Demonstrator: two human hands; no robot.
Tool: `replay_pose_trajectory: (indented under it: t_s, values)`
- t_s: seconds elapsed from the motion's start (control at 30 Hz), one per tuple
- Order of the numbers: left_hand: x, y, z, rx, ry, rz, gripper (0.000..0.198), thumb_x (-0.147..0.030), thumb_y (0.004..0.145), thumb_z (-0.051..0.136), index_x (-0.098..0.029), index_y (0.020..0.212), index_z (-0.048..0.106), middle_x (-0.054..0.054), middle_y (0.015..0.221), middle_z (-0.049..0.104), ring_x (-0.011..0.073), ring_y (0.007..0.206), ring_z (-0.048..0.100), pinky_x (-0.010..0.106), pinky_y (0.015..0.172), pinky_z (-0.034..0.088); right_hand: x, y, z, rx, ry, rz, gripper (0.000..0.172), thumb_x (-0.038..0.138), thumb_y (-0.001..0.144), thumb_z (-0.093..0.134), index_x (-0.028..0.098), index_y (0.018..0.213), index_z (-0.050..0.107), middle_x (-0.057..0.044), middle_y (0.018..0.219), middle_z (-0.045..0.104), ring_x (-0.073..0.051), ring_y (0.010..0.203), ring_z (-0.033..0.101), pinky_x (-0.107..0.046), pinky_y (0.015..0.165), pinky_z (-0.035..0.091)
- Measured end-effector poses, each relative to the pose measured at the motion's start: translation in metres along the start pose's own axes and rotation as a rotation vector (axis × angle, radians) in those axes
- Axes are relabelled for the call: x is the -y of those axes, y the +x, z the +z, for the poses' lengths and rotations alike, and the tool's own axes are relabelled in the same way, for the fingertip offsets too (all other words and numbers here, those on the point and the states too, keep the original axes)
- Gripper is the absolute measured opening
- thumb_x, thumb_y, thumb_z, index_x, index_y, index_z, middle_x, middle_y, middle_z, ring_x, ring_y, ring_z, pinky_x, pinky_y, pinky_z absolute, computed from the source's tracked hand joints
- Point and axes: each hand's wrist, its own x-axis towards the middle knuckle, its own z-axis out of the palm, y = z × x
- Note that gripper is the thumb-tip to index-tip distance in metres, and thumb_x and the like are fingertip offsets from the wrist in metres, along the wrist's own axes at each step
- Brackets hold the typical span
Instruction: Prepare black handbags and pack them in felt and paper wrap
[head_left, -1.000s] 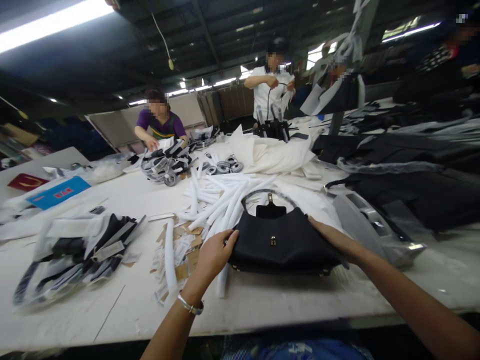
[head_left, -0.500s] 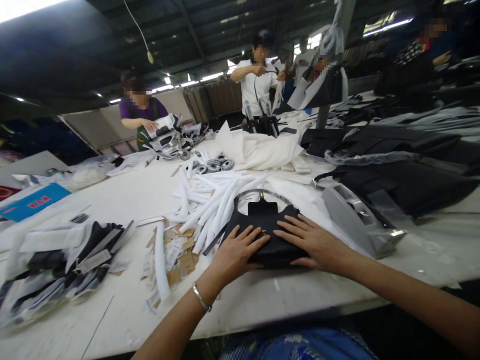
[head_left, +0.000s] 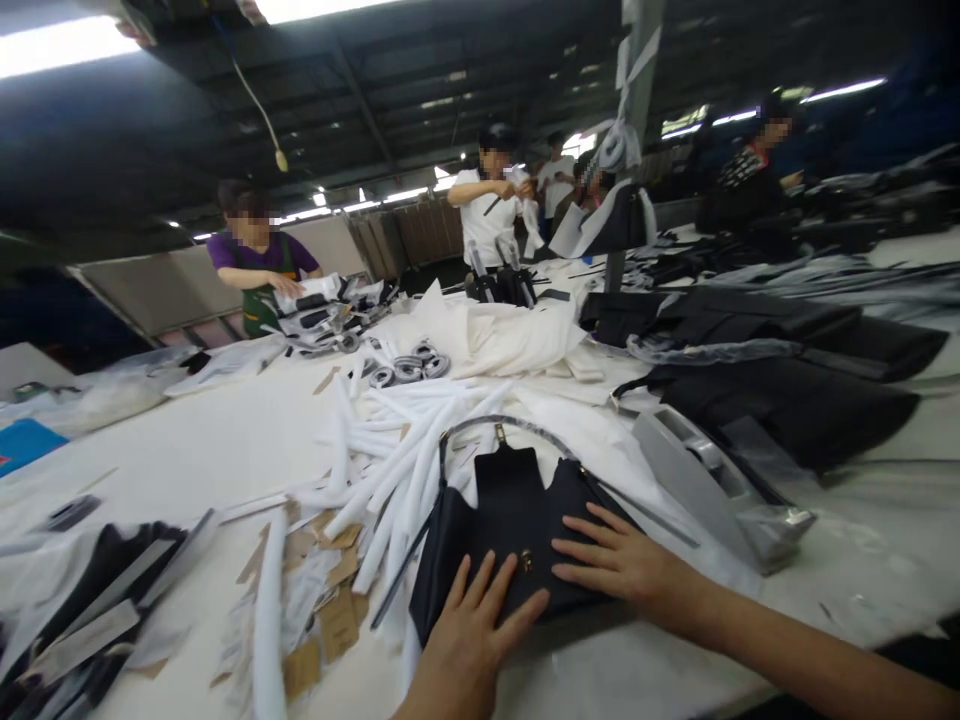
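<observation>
A black handbag [head_left: 517, 510] lies on the white table in front of me, its flap raised toward the back and a gold-coloured clasp on its front. Its handle [head_left: 517, 425], wrapped in clear film, arches up behind the flap. My left hand [head_left: 480, 630] rests with spread fingers on the bag's lower left front. On the right side of the front, my right hand [head_left: 630, 565] lies flat, fingers apart. Neither hand is closed around anything.
White foam tubes [head_left: 405, 465] and brown paper tags [head_left: 337, 620] lie left of the bag. A grey tape dispenser [head_left: 712, 480] and large black bags [head_left: 780, 400] are on the right. Wrapped pieces [head_left: 97, 610] sit at the left. Several people stand beyond the table.
The view has shifted, and the bag shows lower and larger. Its flap now stands more exposed and the body looks spread wider. Both hands remain on the bag's front, the left one lower in view.
</observation>
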Motion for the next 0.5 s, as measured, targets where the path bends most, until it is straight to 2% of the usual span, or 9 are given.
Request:
replay_pose_trajectory:
  t_s: [0.07,0.13,0.23,0.3,0.37,0.43,0.5]
  values:
    - [-0.001,-0.003,0.016,-0.158,0.101,0.037,0.072,-0.03,0.093,0.06,-0.039,0.156,0.028,0.011,0.146,0.055,0.03,0.136,0.05,0.047,0.113,0.036,-0.001,0.001,-0.006,0.023,0.096,0.003,0.057,0.014,0.099,0.048,0.033,0.152,0.041,-0.005,0.151,0.052,-0.028,0.144,0.04,-0.06,0.117,0.031]
    - [-0.004,-0.003,0.038,-0.27,0.138,0.038,0.064,-0.047,0.095,0.058,-0.039,0.154,0.034,0.012,0.139,0.06,0.0307,0.136,0.05,0.048,0.117,0.029,0.0,0.003,-0.014,0.031,0.2,0.058,0.06,0.011,0.094,0.048,0.031,0.15,0.044,-0.006,0.151,0.052,-0.027,0.145,0.04,-0.06,0.118,0.03]
    - [-0.013,-0.003,0.06,-0.329,0.083,-0.056,0.065,-0.062,0.091,0.057,-0.043,0.151,0.039,0.011,0.138,0.06,0.0327,0.139,0.047,0.051,0.118,0.027,0.009,0.01,-0.033,0.066,0.346,0.147,0.075,0.008,0.075,0.056,0.025,0.148,0.049,-0.01,0.152,0.051,-0.03,0.145,0.039,-0.06,0.119,0.027]
    - [-0.017,-0.002,0.061,-0.31,0.038,-0.131,0.067,-0.065,0.088,0.059,-0.045,0.15,0.04,0.011,0.142,0.058,0.0342,0.138,0.048,0.052,0.115,0.033,0.017,0.02,-0.049,0.06,0.416,0.209,0.071,0.014,0.072,0.062,0.023,0.142,0.056,-0.011,0.146,0.057,-0.032,0.141,0.045,-0.059,0.119,0.027]
    - [-0.017,-0.002,0.053,-0.267,0.044,-0.126,0.069,-0.063,0.088,0.061,-0.045,0.151,0.039,0.012,0.144,0.057,0.0352,0.136,0.051,0.051,0.109,0.042,0.021,0.036,-0.062,0.025,0.438,0.29,0.049,0.023,0.084,0.063,0.021,0.132,0.062,-0.011,0.133,0.067,-0.029,0.128,0.058,-0.051,0.112,0.04]
    - [-0.013,0.0,0.044,-0.255,0.086,-0.068,0.068,-0.058,0.09,0.061,-0.043,0.152,0.037,0.013,0.143,0.059,0.0348,0.132,0.056,0.049,0.103,0.049,0.022,0.058,-0.064,0.023,0.355,0.333,0.028,0.03,0.096,0.055,0.019,0.119,0.067,-0.01,0.114,0.072,-0.025,0.108,0.066,-0.04,0.095,0.051]
    - [-0.01,0.002,0.041,-0.299,0.117,-0.02,0.066,-0.054,0.091,0.061,-0.042,0.152,0.038,0.012,0.137,0.064,0.0327,0.125,0.062,0.045,0.097,0.053,0.021,0.081,-0.054,0.087,0.198,0.293,0.02,0.031,0.098,0.056,0.017,0.105,0.068,-0.01,0.101,0.072,-0.024,0.094,0.065,-0.035,0.077,0.052]
